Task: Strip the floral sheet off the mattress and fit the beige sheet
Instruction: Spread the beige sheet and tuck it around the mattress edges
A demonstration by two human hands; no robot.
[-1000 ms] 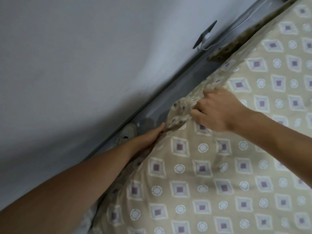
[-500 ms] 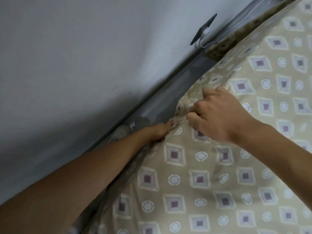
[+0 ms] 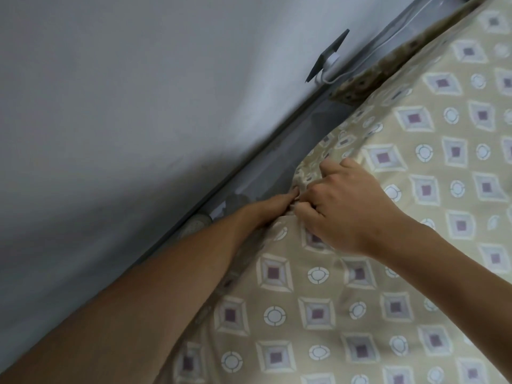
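The beige sheet, patterned with squares and circles, covers the mattress on the right and lower part of the view. Its edge is bunched along the wall side. My right hand grips a fold of that edge with curled fingers. My left hand reaches along the mattress side, fingers straight and pushed into the gap against the bunched edge, its fingertips partly hidden by fabric. A strip of darker patterned mattress side shows uncovered farther up the edge.
A grey wall fills the left half. A narrow gap with floor runs between wall and mattress. A white cable and a dark plug adapter sit on the wall near the top.
My right hand has slid down along the edge toward my left hand, so the two now meet. My left hand stays in the gap, pushed a little farther in.
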